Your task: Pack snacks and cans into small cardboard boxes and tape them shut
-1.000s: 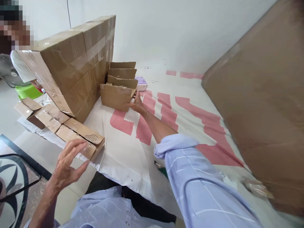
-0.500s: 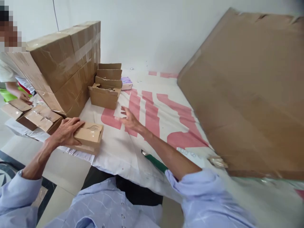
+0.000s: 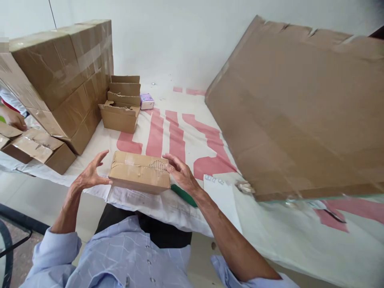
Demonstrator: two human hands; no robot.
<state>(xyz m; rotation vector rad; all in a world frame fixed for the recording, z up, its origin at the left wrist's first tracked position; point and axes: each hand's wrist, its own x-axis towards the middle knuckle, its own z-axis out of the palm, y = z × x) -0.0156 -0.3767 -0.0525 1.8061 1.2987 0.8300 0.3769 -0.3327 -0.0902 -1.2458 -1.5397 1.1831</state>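
A closed brown cardboard box (image 3: 139, 173) lies near the table's front edge, with clear tape along its top and dark markings at its right end. My left hand (image 3: 93, 174) is open at the box's left end, its fingers and thumb spread wide and the thumb tip close to the side. At the other end, my right hand (image 3: 181, 172) rests its outstretched fingertips against the right corner and is not wrapped round the box. A green-handled cutter (image 3: 184, 195) lies just right of the box, partly hidden by my right hand and forearm.
Stacked taped cartons (image 3: 63, 76) stand at the left, with nested open boxes (image 3: 120, 118) and a purple-white packet (image 3: 147, 101) beside them. Closed boxes (image 3: 45, 148) lie left, near another person's hand (image 3: 15, 119). A large cardboard sheet (image 3: 294, 116) leans right; white paper (image 3: 223, 200) lies before it.
The box has moved right along the table edge to in front of me. My left hand has come off its top; my right hand has come down to its right end. The view has shifted right.
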